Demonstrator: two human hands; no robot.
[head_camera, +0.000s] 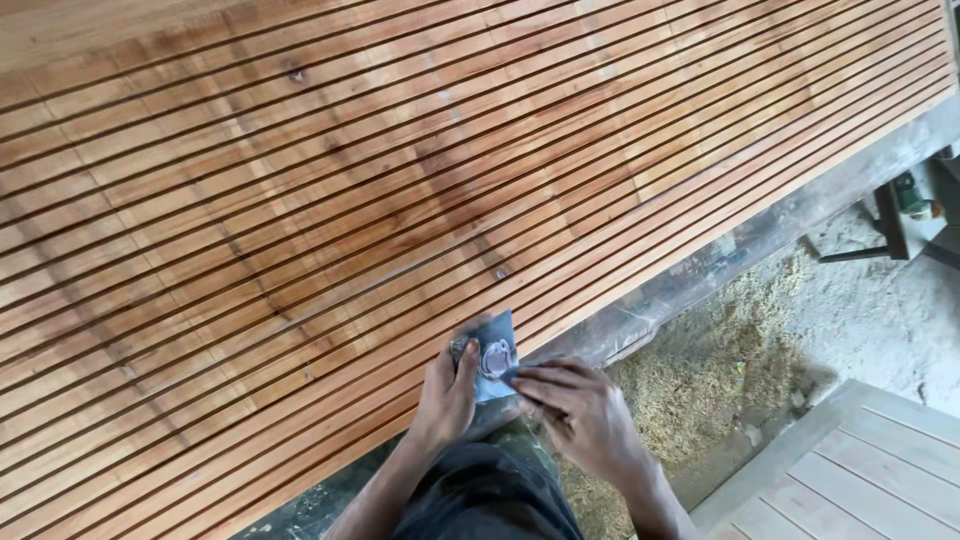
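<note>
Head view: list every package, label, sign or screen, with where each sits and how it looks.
Small packet: held between the left hand and right hand at the near edge of the slatted wooden panel; flat, squarish, grey-blue with a pale round picture on its face.
No signs or screens show. Whether the green tool at the far right carries a label cannot be told.

A small blue-grey square packet (494, 352) with a pale round mark sits at six o'clock; both hands pinch it; no labels, signs or screens.
</note>
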